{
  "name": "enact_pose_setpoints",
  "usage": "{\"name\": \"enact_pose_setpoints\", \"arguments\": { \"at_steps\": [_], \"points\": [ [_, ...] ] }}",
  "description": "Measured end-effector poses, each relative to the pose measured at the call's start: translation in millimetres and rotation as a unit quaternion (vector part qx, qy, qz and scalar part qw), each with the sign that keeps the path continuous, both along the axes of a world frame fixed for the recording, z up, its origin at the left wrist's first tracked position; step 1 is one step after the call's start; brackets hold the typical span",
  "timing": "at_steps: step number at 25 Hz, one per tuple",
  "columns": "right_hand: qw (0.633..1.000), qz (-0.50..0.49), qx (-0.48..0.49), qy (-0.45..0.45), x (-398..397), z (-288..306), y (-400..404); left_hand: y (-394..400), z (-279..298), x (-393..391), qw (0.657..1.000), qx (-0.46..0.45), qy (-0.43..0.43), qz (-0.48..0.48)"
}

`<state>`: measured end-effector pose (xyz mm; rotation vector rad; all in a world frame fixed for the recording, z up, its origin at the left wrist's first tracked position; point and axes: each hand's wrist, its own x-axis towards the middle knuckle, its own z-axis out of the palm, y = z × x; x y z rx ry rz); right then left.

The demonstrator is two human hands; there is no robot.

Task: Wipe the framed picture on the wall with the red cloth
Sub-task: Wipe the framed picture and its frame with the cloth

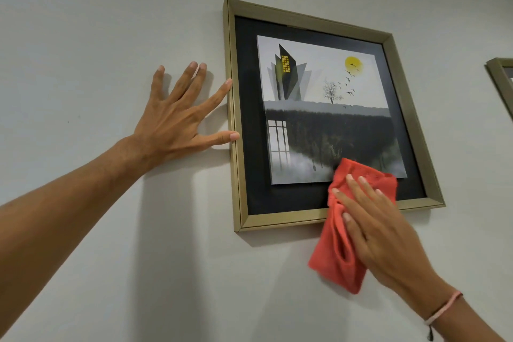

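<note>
A framed picture point(311, 116) hangs on the white wall, with a gold frame, a black mat and a print of a building, a tree and a yellow sun. My right hand point(380, 230) presses the red cloth point(341, 244) flat against the picture's lower right part. The cloth covers the print's bottom corner, the mat and the lower frame rail, and hangs below onto the wall. My left hand point(177, 119) lies spread on the wall left of the frame, with its thumb and index fingertip touching the frame's left rail.
The edge of a second gold frame point(501, 83) shows at the far right. Bare white wall point(97, 22) surrounds both frames.
</note>
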<state>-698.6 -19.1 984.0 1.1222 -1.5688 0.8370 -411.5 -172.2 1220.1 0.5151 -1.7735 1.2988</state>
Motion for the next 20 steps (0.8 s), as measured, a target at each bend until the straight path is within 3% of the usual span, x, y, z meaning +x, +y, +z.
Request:
{"name": "enact_pose_setpoints", "arguments": {
  "at_steps": [2,7,14,18,20],
  "points": [
    [0.999,0.007,0.015,-0.028,-19,-4,6,1,0,0,1.000,-0.002,0.001,0.000],
    [0.982,0.141,-0.027,-0.126,6,-3,-10,2,-1,-1,1.000,-0.008,0.001,0.008],
    [0.977,0.199,-0.079,-0.015,138,14,-62,4,-2,1,1.000,-0.006,0.006,0.015],
    [0.974,0.221,-0.043,0.019,137,22,-59,6,-3,1,1.000,-0.004,0.006,0.016],
    [0.968,0.236,-0.088,0.018,125,19,-53,5,-3,0,1.000,-0.004,0.003,0.008]
  ]
}}
